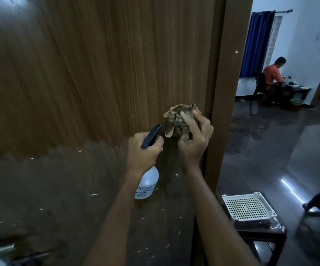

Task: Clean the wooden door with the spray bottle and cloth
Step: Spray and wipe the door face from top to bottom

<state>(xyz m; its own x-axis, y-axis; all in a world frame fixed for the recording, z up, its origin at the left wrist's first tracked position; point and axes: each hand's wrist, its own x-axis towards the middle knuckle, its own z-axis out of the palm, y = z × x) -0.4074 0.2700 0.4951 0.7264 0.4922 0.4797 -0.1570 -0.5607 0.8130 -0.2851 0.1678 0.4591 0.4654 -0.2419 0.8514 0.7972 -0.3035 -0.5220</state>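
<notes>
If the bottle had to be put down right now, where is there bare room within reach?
The floor right of the door, between its edge and the stool, lies bare. The white tray takes up most of the stool top. Both hands are occupied: left hand grips the bottle, right hand bunches the cloth.

At the lower right of the frame we see a dark stool (pixel 260 234) standing on the glossy dark floor (pixel 270 150), with a white perforated tray (pixel 248 206) lying on top of it. Further back, at the right, we make out a green bin (pixel 296 103) on the same floor beside a desk (pixel 299 90).
</notes>
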